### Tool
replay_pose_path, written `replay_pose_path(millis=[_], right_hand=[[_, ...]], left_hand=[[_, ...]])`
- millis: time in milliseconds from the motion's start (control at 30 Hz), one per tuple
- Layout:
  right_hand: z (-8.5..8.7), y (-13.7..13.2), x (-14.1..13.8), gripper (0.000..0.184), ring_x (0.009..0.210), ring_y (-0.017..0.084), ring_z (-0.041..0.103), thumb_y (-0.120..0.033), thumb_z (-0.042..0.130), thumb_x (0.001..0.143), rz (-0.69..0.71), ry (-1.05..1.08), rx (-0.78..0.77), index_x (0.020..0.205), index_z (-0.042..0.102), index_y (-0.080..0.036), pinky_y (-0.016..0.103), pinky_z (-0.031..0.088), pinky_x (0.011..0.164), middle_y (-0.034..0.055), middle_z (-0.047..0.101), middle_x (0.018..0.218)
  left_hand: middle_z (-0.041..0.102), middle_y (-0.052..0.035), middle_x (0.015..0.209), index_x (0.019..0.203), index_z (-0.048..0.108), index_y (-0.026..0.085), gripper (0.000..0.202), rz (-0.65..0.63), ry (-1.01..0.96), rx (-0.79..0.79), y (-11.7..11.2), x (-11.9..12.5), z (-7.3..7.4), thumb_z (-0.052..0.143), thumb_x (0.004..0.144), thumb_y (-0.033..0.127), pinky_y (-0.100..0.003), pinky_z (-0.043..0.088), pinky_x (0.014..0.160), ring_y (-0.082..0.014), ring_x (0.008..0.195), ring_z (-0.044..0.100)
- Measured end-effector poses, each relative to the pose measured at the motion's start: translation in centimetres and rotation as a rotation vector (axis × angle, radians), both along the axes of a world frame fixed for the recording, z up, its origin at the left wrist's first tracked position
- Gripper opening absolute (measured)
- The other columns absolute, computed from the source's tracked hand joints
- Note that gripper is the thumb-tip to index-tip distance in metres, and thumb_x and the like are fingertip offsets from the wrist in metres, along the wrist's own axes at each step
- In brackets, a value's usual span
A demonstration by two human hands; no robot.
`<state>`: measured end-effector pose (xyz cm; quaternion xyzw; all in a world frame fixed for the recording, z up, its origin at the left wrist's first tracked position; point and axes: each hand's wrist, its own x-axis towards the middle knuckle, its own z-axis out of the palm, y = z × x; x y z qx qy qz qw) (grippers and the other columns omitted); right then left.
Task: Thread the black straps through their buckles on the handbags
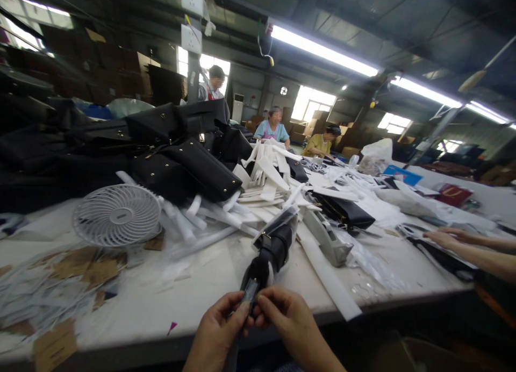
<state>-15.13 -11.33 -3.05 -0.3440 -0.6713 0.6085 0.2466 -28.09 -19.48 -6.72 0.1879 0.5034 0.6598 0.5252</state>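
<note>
A black leather strap point(258, 269), coiled toward its far end, lies at the table's front edge with clear plastic film point(281, 221) around part of it. Gold-coloured metal shows on the coil. My left hand point(221, 326) is closed, thumb and fingers pinching the strap's near end, where a shiny clear piece covers it. Close beside it, my right hand point(288, 318) is also closed, its thumb and forefinger gripping the same end. The fingertips hide the exact spot they hold.
A white fan point(116, 216) stands at left near cardboard scraps point(97, 272). Black bags point(197, 167) are heaped behind it. White foam strips point(268, 173) and a grey tape dispenser point(328, 237) lie ahead. A co-worker's hands point(447, 237) are at right; several people sit or stand farther back.
</note>
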Motion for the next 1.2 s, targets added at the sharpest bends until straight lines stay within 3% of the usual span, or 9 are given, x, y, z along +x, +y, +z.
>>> replay_pose_path(millis=[167, 333, 467, 600, 800, 1067, 1200], right_hand=[[-1.1, -1.0, -0.2, 0.030, 0.067, 0.018, 0.070, -0.044, 0.057, 0.094, -0.091, -0.063, 0.263, 0.088, 0.072, -0.018, 0.022, 0.052, 0.064, 0.0051, 0.073, 0.077], [-3.4, -1.8, -1.0, 0.028, 0.070, 0.017, 0.070, -0.042, 0.055, 0.095, -0.251, -0.006, 0.447, 0.090, 0.073, -0.022, 0.019, 0.052, 0.065, 0.0037, 0.074, 0.079], [-4.4, -2.1, -1.4, 0.028, 0.074, 0.017, 0.072, -0.044, 0.055, 0.095, -0.310, 0.032, 0.474, 0.093, 0.074, -0.024, 0.018, 0.053, 0.069, 0.0026, 0.075, 0.083], [-5.0, -2.4, -1.2, 0.034, 0.073, 0.019, 0.072, -0.052, 0.053, 0.094, -0.332, 0.046, 0.451, 0.093, 0.072, -0.023, 0.021, 0.055, 0.069, 0.0041, 0.075, 0.083], [-5.3, -2.5, -0.8, 0.037, 0.071, 0.020, 0.073, -0.055, 0.054, 0.093, -0.342, 0.064, 0.336, 0.113, 0.049, -0.024, 0.023, 0.056, 0.068, 0.0026, 0.076, 0.080], [-4.9, -2.6, -1.6, 0.028, 0.082, 0.025, 0.076, -0.051, 0.049, 0.095, -0.390, -0.001, 0.407, 0.104, 0.053, -0.025, 0.025, 0.057, 0.064, 0.0068, 0.077, 0.086], [-4.7, -2.4, -1.9, 0.017, 0.066, 0.023, 0.074, -0.039, 0.049, 0.094, -0.378, -0.022, 0.464, 0.104, 0.055, -0.027, 0.025, 0.055, 0.056, 0.0037, 0.076, 0.077]], left_hand=[[0.065, 0.0002, 0.065, 0.103, 0.061, 0.017, 0.069, -0.014, -0.063, -0.035, -0.3, -0.3, 0.3, 0.089, 0.055, 0.058, -0.020, 0.043, 0.053, -0.0132, 0.060, 0.058], [0.065, 0.0010, 0.072, 0.100, 0.060, 0.017, 0.059, -0.072, -0.093, -0.083, -0.8, -0.4, 0.7, 0.087, 0.062, 0.055, -0.016, 0.043, 0.060, -0.0099, 0.065, 0.058], [0.064, 0.0018, 0.071, 0.099, 0.060, 0.017, 0.053, -0.145, -0.154, -0.088, -0.8, -0.6, 0.5, 0.086, 0.066, 0.051, -0.014, 0.040, 0.059, -0.0063, 0.059, 0.053], [0.063, 0.0020, 0.070, 0.099, 0.061, 0.018, 0.056, -0.138, -0.225, -0.098, -0.9, -0.4, 0.2, 0.087, 0.064, 0.052, -0.012, 0.038, 0.055, -0.0044, 0.055, 0.051], [0.062, 0.0027, 0.068, 0.104, 0.060, 0.019, 0.056, -0.140, -0.282, -0.100, -1.2, -0.1, 0.2, 0.087, 0.066, 0.049, -0.009, 0.036, 0.050, -0.0031, 0.051, 0.050], [0.060, 0.0027, 0.063, 0.092, 0.063, 0.016, 0.047, -0.183, -0.317, -0.096, -1.0, 0.1, 0.6, 0.087, 0.067, 0.047, -0.008, 0.031, 0.045, -0.0008, 0.045, 0.046], [0.061, 0.0021, 0.065, 0.094, 0.064, 0.016, 0.049, -0.176, -0.307, -0.097, -1.0, 0.2, 0.9, 0.087, 0.066, 0.049, -0.008, 0.034, 0.047, -0.0014, 0.047, 0.047]])
